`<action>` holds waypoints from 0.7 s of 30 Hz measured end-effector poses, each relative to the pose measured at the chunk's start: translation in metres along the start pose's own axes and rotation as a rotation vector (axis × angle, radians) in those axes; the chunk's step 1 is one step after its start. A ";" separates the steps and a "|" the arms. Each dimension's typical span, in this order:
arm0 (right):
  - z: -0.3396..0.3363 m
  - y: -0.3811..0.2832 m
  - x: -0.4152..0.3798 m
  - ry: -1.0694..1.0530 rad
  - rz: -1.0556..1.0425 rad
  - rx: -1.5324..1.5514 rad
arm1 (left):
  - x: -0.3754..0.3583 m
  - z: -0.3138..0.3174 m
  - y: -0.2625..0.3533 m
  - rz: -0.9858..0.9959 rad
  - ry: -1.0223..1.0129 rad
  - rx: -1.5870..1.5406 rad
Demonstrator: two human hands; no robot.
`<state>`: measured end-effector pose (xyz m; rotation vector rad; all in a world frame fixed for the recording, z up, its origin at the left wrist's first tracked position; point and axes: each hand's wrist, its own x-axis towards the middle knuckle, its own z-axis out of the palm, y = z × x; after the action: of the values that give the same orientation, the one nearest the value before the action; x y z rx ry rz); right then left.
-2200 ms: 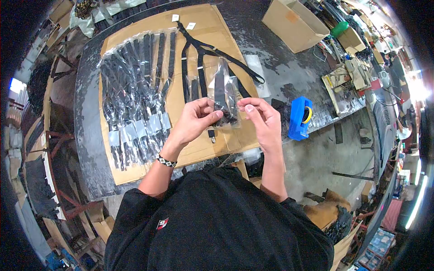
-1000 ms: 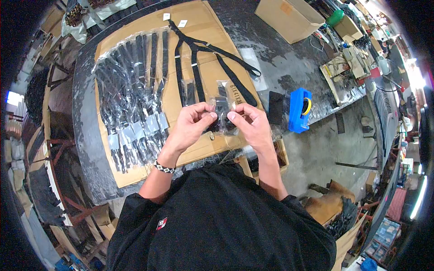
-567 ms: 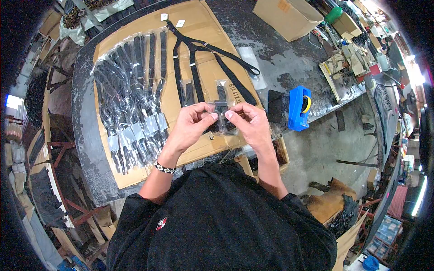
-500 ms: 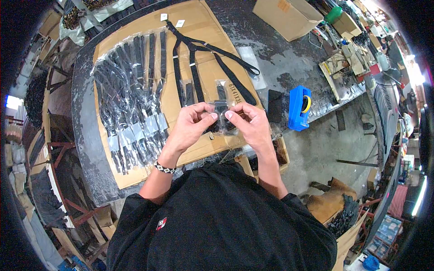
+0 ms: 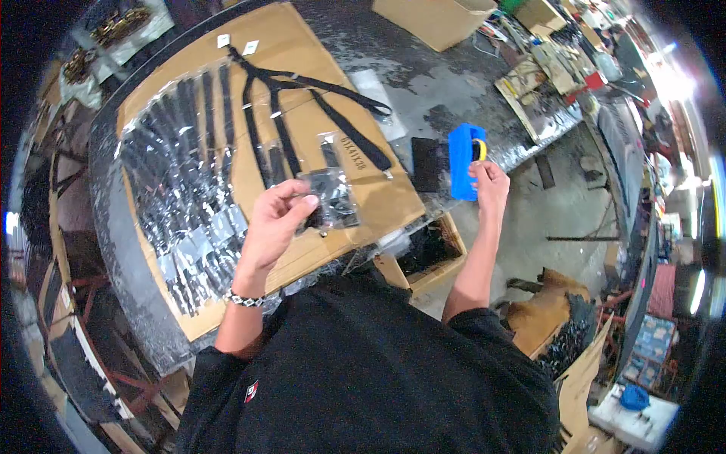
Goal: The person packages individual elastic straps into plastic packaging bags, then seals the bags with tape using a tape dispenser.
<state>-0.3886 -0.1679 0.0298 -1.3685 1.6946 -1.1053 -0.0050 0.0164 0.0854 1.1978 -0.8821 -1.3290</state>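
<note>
My left hand (image 5: 278,221) pinches the edge of a clear plastic bag (image 5: 336,200) with something black inside, over the front of a cardboard sheet (image 5: 382,208). My right hand (image 5: 491,185) is at the blue tape dispenser (image 5: 460,163), thumb and fingers drawn together by its yellow-cored roll (image 5: 479,150). Whatever those fingertips hold is too small to make out. Black suspenders (image 5: 261,76) lie spread on the cardboard beyond my left hand, straps fanned out and partly under clear plastic. To their left, several bagged black straps (image 5: 178,144) lie side by side.
A small black pad (image 5: 429,165) lies left of the dispenser on the dark, worn table (image 5: 423,91). An open cardboard box (image 5: 435,23) stands at the back. Below the table's front edge is a wooden box (image 5: 439,261) with dark contents. White tags (image 5: 249,48) lie near the suspenders' top.
My right hand has left the plastic bag and reached right to the tape dispenser. My left hand still holds the bag. The whole view has shifted, moving the table leftward and up.
</note>
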 end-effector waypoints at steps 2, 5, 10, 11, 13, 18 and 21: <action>-0.031 0.055 0.033 0.118 -0.060 -0.185 | 0.001 0.006 0.002 0.037 0.014 -0.006; -0.051 0.067 0.035 0.232 -0.037 -0.419 | 0.003 0.000 -0.006 0.030 0.034 0.037; -0.052 0.117 0.054 0.090 0.014 -0.436 | 0.004 0.003 -0.003 0.005 0.032 0.004; -0.052 0.126 0.059 0.037 0.030 -0.415 | 0.004 0.002 -0.004 0.003 0.036 0.003; -0.050 0.129 0.061 -0.038 0.125 -0.320 | 0.003 0.003 -0.003 -0.004 0.045 0.003; -0.052 0.125 0.065 -0.089 0.232 -0.149 | 0.002 0.006 0.001 0.001 0.034 -0.018; -0.051 0.119 0.066 -0.095 0.243 -0.145 | 0.004 0.001 -0.006 0.001 0.037 0.001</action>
<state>-0.4954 -0.2126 -0.0578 -1.2401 1.8431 -0.7830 -0.0068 0.0136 0.0796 1.2189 -0.8564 -1.3016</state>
